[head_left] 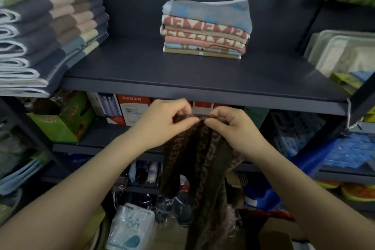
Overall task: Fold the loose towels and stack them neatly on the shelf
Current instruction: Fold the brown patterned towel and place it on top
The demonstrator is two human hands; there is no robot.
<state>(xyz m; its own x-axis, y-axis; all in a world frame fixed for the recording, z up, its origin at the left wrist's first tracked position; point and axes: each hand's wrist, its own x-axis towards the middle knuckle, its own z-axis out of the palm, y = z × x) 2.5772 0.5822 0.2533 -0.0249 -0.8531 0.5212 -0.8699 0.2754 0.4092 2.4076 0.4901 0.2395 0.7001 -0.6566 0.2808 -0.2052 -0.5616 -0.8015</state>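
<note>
1. A dark brown towel (203, 160) with a lighter brown pattern hangs bunched in long folds, in front of and below the shelf (182, 71) edge.
2. The left hand (162, 122) pinches its top edge, fingers closed on the cloth.
3. The right hand (229, 124) pinches the same edge just beside it, thumb and fingers closed; the two hands nearly touch.
4. On the dark shelf above sits a small stack (205, 30) of folded towels: a grey-blue one on top, pink-and-cream patterned ones under it, tan and light blue at the bottom.
5. At the shelf's left end a taller pile (46, 32) of folded navy, tan and white towels stands, with a green one on top.
6. At the right, clear plastic trays (345, 53) are nested one in another.
7. Below the shelf stand a green box (63, 119) and white-and-red boxes (132, 109); lower down, wrapped packs (132, 227) lie blurred.
</note>
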